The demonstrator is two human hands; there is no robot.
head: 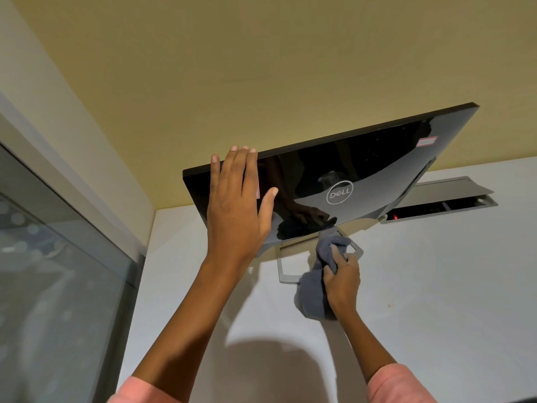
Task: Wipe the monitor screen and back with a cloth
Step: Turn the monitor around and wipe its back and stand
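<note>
- While its straight fingers lie flat against the glossy black back of the Dell monitor (363, 167), the left hand (235, 199) presses near the panel's left edge, fingertips reaching the top rim.
- Lower and to the right, the right hand (341, 279) grips a bunched grey-blue cloth (315, 295), its fingers curled round the fabric.
- One end of the cloth touches the monitor's lower edge, beside the silver stand (286, 276).
- Tilted, the monitor shows its back to the camera, with the round Dell logo (339, 192) near the middle and a pale sticker (426, 141) toward the upper right corner.
- Under the stand lies the white desk (436, 286); a grey cable hatch (453, 196) stands open behind the monitor.
- Pink sleeves (401, 383) cover both upper arms.
</note>
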